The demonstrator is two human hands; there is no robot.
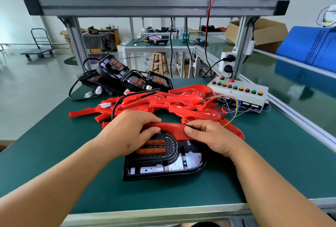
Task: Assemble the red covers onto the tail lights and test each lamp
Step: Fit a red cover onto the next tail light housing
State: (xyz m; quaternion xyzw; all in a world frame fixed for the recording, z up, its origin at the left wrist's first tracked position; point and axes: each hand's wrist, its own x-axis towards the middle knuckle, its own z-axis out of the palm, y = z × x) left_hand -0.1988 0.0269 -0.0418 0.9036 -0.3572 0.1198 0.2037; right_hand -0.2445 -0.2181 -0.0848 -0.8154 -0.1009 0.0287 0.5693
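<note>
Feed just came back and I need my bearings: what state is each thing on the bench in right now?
Left hand: grips the red cover at its left end.
Right hand: grips the cover further right.
Red cover: held at the tail light far edge, not seated.
Tail light: lying flat, interior exposed.
Spare covers: loose pile behind.
Other tail lights: uncovered, heaped at the back.
Test box: wires trailing out.

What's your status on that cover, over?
Left hand and right hand both grip one red cover. Cover sits tilted over far edge of open tail light, not seated. Thin black cable crosses cover by right hand; spare covers piled close behind.
</note>
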